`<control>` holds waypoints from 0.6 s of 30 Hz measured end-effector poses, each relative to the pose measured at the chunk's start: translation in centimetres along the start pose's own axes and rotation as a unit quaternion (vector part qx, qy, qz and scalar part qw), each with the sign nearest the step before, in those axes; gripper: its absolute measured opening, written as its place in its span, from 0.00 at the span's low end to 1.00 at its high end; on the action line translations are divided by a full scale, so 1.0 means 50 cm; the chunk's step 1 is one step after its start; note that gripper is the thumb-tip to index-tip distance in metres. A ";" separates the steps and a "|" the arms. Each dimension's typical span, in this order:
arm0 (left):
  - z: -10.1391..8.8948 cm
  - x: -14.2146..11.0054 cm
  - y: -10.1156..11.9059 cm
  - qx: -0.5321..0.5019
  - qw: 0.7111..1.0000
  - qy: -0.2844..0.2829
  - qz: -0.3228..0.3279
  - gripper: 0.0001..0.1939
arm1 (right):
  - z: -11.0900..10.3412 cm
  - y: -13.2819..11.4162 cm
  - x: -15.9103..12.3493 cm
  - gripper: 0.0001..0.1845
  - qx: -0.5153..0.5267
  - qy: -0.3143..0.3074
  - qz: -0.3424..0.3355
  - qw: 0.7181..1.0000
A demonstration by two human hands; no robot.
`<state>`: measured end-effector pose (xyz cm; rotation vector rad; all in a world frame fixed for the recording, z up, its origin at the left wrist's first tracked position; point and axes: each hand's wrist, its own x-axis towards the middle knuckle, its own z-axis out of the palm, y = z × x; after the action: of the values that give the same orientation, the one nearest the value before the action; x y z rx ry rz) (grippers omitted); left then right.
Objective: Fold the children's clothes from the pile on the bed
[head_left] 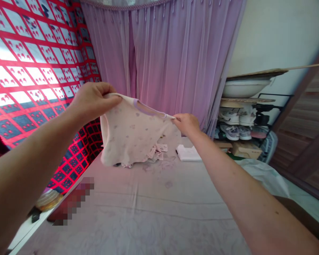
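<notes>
A small pale shirt [130,131] with a scattered print and lilac neck trim hangs stretched in the air above the bed. My left hand [94,97] pinches it at one shoulder, thumb on the near side. At the other shoulder my right hand [186,124] grips the fabric between thumb and fingers. The shirt's lower edge hangs close to the bedsheet [159,212]; whether it touches cannot be made out. Partly hidden behind it lies a heap of small pink clothes [157,152]. A folded white garment [188,153] rests to the right of that heap.
Lilac curtains [175,63] hang behind the bed. On the right, a rack holds shoes [232,131] and a white basin [246,88], with cardboard boxes [246,150] low down. A white plastic bag [266,173] sits beside the bed. Red-patterned cloth [32,71] covers the left wall.
</notes>
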<state>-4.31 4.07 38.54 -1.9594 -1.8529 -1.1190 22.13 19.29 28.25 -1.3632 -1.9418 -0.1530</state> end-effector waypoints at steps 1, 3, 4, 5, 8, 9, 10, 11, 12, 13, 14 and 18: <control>-0.010 -0.009 0.019 -0.002 1.000 0.000 0.016 0.25 | 0.012 -0.005 0.015 0.16 0.033 0.015 0.006 0.999; 0.000 -0.035 0.060 -0.030 0.997 -0.033 0.061 0.22 | 0.042 0.000 0.035 0.15 0.125 0.030 0.033 0.991; 0.023 -0.053 0.079 -0.056 0.994 -0.053 0.084 0.18 | 0.059 0.010 0.037 0.15 0.168 0.026 0.048 0.984; 0.059 -0.074 0.097 -0.091 0.988 -0.086 0.094 0.15 | 0.077 0.024 0.032 0.15 0.215 0.011 0.074 0.974; 0.224 -0.160 0.140 -0.244 0.939 -0.208 0.123 0.11 | 0.119 0.091 -0.020 0.17 0.293 -0.059 0.169 0.939; 0.286 -0.195 0.150 -0.295 0.914 -0.247 0.127 0.11 | 0.127 0.119 -0.048 0.18 0.298 -0.069 0.204 0.930; 0.347 -0.230 0.156 -0.337 0.890 -0.283 0.117 0.13 | 0.132 0.149 -0.079 0.19 0.295 -0.075 0.228 0.925; 0.401 -0.263 0.160 -0.359 0.873 -0.317 0.096 0.14 | 0.135 0.179 -0.113 0.19 0.289 -0.081 0.257 0.918; 0.447 -0.294 0.158 -0.355 0.865 -0.346 0.074 0.15 | 0.135 0.210 -0.146 0.19 0.282 -0.092 0.283 0.912; 0.483 -0.319 0.151 -0.344 0.861 -0.368 0.065 0.15 | 0.135 0.240 -0.180 0.19 0.273 -0.099 0.306 0.907; 0.509 -0.337 0.137 -0.338 0.857 -0.386 0.055 0.15 | 0.135 0.267 -0.212 0.19 0.262 -0.108 0.327 0.902; 0.540 -0.340 0.006 -0.225 0.902 -0.369 -0.010 0.12 | 0.158 0.343 -0.317 0.16 0.220 -0.156 0.364 0.892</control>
<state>7.35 8.10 9.11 -2.9567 -2.0627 -0.9332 35.21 18.37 7.38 -1.7530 -1.4322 0.8587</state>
